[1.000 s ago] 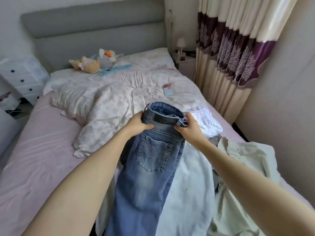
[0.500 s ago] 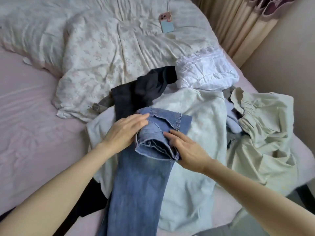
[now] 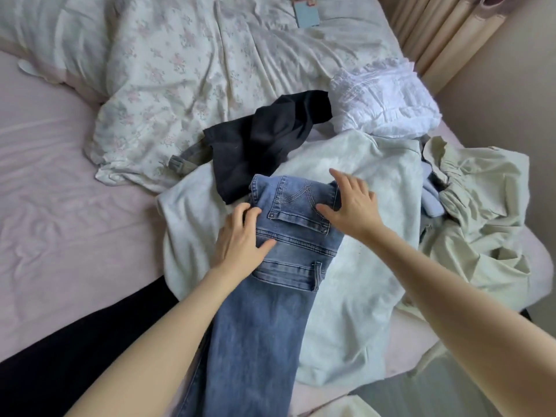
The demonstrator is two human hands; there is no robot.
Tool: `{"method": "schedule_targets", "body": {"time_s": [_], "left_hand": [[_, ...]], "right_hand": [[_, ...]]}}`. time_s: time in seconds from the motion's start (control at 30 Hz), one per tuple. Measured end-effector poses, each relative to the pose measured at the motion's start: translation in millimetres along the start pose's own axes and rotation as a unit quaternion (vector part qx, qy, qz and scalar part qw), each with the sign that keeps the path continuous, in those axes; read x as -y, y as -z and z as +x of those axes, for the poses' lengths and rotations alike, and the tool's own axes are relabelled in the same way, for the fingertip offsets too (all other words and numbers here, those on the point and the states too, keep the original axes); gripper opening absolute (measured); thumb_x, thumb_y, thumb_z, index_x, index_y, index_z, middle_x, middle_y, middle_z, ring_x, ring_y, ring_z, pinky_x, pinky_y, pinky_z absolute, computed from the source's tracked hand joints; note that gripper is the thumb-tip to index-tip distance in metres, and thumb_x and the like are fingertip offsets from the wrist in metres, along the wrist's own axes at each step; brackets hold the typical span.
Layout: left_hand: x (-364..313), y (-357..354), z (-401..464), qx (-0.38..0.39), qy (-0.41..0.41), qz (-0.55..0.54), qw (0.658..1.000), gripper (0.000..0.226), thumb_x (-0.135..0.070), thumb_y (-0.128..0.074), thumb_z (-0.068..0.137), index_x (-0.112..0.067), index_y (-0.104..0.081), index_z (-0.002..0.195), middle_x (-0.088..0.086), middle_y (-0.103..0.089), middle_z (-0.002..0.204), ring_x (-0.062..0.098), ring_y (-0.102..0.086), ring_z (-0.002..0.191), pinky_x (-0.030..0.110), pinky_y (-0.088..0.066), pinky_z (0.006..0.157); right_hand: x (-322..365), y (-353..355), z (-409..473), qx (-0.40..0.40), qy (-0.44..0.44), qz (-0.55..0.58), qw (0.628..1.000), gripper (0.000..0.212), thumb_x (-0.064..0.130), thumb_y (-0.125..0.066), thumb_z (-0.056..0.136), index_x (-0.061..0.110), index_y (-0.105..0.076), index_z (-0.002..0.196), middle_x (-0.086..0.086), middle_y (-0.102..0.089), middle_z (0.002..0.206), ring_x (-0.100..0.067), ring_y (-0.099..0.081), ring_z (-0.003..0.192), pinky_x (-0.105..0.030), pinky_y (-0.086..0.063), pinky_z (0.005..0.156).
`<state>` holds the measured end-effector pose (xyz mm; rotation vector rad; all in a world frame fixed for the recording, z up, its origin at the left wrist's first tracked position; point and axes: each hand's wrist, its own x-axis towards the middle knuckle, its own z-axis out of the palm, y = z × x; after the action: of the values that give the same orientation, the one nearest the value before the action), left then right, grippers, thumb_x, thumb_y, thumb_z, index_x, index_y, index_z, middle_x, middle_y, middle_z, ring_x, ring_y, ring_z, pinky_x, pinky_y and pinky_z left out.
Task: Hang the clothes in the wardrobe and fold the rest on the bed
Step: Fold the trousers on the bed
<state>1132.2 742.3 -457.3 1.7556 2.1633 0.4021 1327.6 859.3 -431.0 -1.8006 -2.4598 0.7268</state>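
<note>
head view, one item per clause: left hand, fingers bent at the left edge of the jeans, thumb laid on top of the denim and fingertips tucked at the folded seat edge, pinching that fold; right hand, fingers straight and spread, palm down, pressing the right side of the folded-over seat, thumb resting on the back pocket stitching. jeans: blue washed denim, seat doubled back over the waistband, belt loop showing, legs running toward the viewer off the bed edge; they lie on top of a pale mint garment, soft and rumpled, spread flat beneath. black garment: matte, crumpled, just beyond the jeans, its lower corner touching the denim fold. white ruffled garment: bunched, gathered trim, beyond the right hand. pale green garment: creased, elastic gathers, heaped to the right near the bed's corner. floral duvet: cream with faded pink sprigs, wrinkled, across the upper bed. phone: light blue, partly cut off at the top edge, lying on the duvet. bed sheet: pink, smooth with shallow creases. curtain: cream pleats, upper right.
</note>
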Motion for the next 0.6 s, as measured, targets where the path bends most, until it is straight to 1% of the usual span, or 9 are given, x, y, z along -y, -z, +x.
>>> {"method": "schedule_targets", "body": {"time_s": [0.03,0.07,0.13,0.17,0.2,0.27,0.33,0.5,0.6], "left_hand": [[-2,1,-3,-0.011,-0.043,0.032,0.999,0.058,-0.031,-0.079,0.070,-0.008,-0.055,0.117,0.012,-0.049,0.122,0.032,-0.051,0.105,0.042,-0.046,0.082],[-4,1,-8,-0.021,-0.087,0.052,0.995,0.057,-0.028,-0.083,0.064,-0.008,-0.059,0.112,0.013,-0.054,0.115,0.033,-0.054,0.101,0.042,-0.048,0.079],[-5,-2,-24,-0.026,-0.139,0.047,0.989,0.057,-0.027,-0.087,0.057,-0.009,-0.063,0.105,0.011,-0.059,0.107,0.029,-0.053,0.100,0.040,-0.051,0.076],[-4,-4,-34,-0.016,-0.140,0.035,0.989,0.059,-0.029,-0.087,0.057,-0.010,-0.063,0.107,0.011,-0.059,0.109,0.027,-0.050,0.103,0.041,-0.052,0.078],[-2,-4,-44,-0.008,-0.128,0.027,0.991,0.062,-0.030,-0.086,0.058,-0.010,-0.062,0.111,0.012,-0.059,0.114,0.027,-0.048,0.109,0.043,-0.053,0.081],[3,-5,-56,0.004,-0.100,0.038,0.994,0.069,-0.033,-0.084,0.062,-0.009,-0.058,0.122,0.015,-0.055,0.129,0.033,-0.049,0.121,0.048,-0.051,0.088],[5,2,-55,-0.004,-0.093,0.070,0.993,0.076,-0.036,-0.083,0.064,-0.009,-0.054,0.129,0.018,-0.048,0.138,0.038,-0.047,0.126,0.050,-0.047,0.092],[-14,39,-26,-0.083,-0.130,0.107,0.982,0.086,-0.038,-0.086,0.059,-0.015,-0.043,0.130,0.020,-0.051,0.134,0.037,-0.049,0.124,0.049,-0.048,0.088],[-35,60,0,-0.119,-0.129,0.101,0.979,0.076,-0.034,-0.084,0.063,-0.014,-0.050,0.128,0.021,-0.051,0.134,0.038,-0.048,0.125,0.049,-0.048,0.086]], "right_hand": [[-1,4,8,0.072,-0.024,-0.003,0.997,0.076,0.044,-0.063,0.082,0.019,-0.028,0.144,-0.005,-0.042,0.142,-0.026,-0.037,0.130,-0.043,-0.032,0.101],[-1,9,16,0.132,-0.048,0.018,0.990,0.074,0.045,-0.066,0.080,0.017,-0.033,0.140,-0.007,-0.049,0.135,-0.027,-0.044,0.124,-0.040,-0.038,0.097],[9,20,25,0.209,-0.066,0.069,0.973,0.043,0.042,-0.073,0.074,0.014,-0.057,0.103,-0.005,-0.061,0.100,-0.025,-0.057,0.093,-0.032,-0.044,0.073],[17,22,26,0.222,-0.052,0.065,0.971,0.031,0.039,-0.073,0.073,0.015,-0.056,0.082,-0.003,-0.059,0.084,-0.022,-0.056,0.079,-0.030,-0.040,0.063],[26,24,24,0.222,-0.028,0.049,0.973,0.029,0.036,-0.071,0.073,0.017,-0.051,0.072,-0.001,-0.056,0.075,-0.022,-0.054,0.073,-0.029,-0.038,0.058],[45,25,16,0.163,0.026,0.022,0.986,0.027,0.029,-0.065,0.075,0.019,-0.042,0.066,0.001,-0.051,0.070,-0.025,-0.052,0.072,-0.030,-0.033,0.054],[58,29,8,0.095,0.063,0.020,0.993,0.022,0.024,-0.061,0.078,0.017,-0.041,0.073,-0.001,-0.052,0.075,-0.027,-0.051,0.076,-0.032,-0.032,0.059],[68,81,7,-0.004,0.093,0.058,0.994,0.018,0.021,-0.062,0.082,0.012,-0.053,0.095,-0.003,-0.053,0.082,-0.030,-0.057,0.087,-0.032,-0.033,0.065],[77,116,14,-0.101,0.121,0.023,0.987,0.024,0.024,-0.061,0.084,0.012,-0.053,0.102,-0.009,-0.062,0.088,-0.033,-0.059,0.087,-0.032,-0.030,0.061]]}}
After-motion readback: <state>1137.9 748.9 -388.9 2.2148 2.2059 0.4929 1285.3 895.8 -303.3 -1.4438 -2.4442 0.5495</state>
